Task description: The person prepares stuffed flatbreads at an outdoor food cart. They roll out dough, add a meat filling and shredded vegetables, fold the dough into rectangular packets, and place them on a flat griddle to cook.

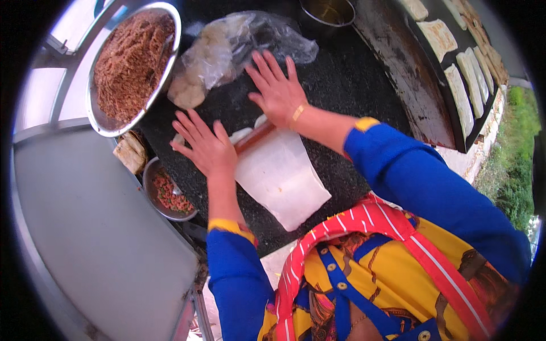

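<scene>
A thin sheet of dough (279, 179) lies on the black speckled stone worktop (347, 91). Across its far end runs a brown wooden rolling pin (254, 139). My left hand (207, 143) presses flat over the pin's left end, fingers spread. Over the right end rests my right hand (277, 91), palm down with its fingers apart too. Both palms hide the ends of the pin. Beyond my hands, a clear plastic bag (247, 44) partly covers pale dough pieces (190, 91). Bits of dough show just past the pin.
At the upper left stands a large metal bowl (175, 64) of minced filling; a smaller bowl (149, 192) holds chopped meat and greens. Browned flatbread (130, 152) sits between them. On the right, a griddle (463, 115) carries several dough pieces. An oil pan (328, 10) stands at the back.
</scene>
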`<act>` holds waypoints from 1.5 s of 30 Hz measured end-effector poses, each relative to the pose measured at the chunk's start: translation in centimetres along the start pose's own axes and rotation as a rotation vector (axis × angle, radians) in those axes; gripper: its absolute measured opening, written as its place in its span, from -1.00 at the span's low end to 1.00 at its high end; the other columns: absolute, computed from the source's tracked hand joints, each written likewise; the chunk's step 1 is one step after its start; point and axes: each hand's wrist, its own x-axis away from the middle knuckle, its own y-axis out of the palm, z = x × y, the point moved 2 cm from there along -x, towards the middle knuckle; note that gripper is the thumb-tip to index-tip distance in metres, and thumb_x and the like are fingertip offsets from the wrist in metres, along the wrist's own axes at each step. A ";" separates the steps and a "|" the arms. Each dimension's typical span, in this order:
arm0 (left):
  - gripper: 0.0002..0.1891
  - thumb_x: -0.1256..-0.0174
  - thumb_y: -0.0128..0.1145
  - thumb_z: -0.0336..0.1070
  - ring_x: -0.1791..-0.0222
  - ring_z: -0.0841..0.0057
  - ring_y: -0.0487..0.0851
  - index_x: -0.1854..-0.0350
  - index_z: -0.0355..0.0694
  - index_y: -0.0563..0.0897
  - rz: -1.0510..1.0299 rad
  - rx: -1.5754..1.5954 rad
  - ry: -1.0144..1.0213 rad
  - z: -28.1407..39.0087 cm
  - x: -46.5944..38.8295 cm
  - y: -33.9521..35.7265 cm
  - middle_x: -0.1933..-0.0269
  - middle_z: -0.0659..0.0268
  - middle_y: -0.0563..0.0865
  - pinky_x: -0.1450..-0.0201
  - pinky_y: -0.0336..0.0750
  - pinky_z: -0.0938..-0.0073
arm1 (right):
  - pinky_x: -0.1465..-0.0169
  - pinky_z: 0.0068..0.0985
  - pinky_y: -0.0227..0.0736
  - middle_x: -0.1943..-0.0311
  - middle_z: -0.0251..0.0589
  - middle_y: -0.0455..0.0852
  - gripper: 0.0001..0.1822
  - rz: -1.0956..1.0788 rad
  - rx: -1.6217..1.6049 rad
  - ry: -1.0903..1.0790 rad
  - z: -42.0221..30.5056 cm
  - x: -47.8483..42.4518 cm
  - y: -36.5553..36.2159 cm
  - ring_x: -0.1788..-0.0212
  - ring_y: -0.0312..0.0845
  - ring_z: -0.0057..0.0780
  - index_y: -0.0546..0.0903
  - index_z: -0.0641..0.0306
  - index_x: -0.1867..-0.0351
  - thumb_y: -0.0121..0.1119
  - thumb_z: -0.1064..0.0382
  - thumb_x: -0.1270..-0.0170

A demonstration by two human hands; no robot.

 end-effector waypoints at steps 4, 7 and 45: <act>-0.28 -0.52 -0.15 0.02 -0.65 0.09 -0.08 -0.62 -0.17 0.06 -0.201 -0.036 0.063 1.5 4.4 0.1 -0.65 0.09 -0.02 -0.55 -0.30 -0.31 | -0.54 0.22 -0.31 -0.61 -0.08 0.02 -0.29 -0.129 -0.052 0.003 0.6 4.9 0.2 -0.65 -0.22 -0.10 0.27 0.11 -0.52 0.03 -0.12 -0.43; -0.31 -0.55 -0.17 -0.01 -0.64 0.06 -0.07 -0.62 -0.19 0.05 0.014 -0.022 0.078 0.1 -1.4 -0.3 -0.65 0.08 -0.02 -0.55 -0.26 -0.32 | -0.53 0.22 -0.27 -0.61 -0.07 0.03 -0.33 0.031 -0.047 0.049 0.1 -0.4 0.2 -0.64 -0.19 -0.08 0.28 0.14 -0.51 0.02 -0.07 -0.45; -0.71 -0.24 0.24 -0.35 -0.13 0.03 0.63 -0.01 -0.22 0.62 -0.486 0.404 -0.335 -1.1 -2.9 -0.9 -0.07 0.07 0.67 -0.15 0.53 0.06 | -0.08 -0.20 0.55 0.10 -0.05 0.70 -0.82 -0.532 -0.349 0.396 -1.2 -1.0 1.3 -0.04 0.64 -0.04 0.70 0.17 0.27 0.40 0.20 -0.13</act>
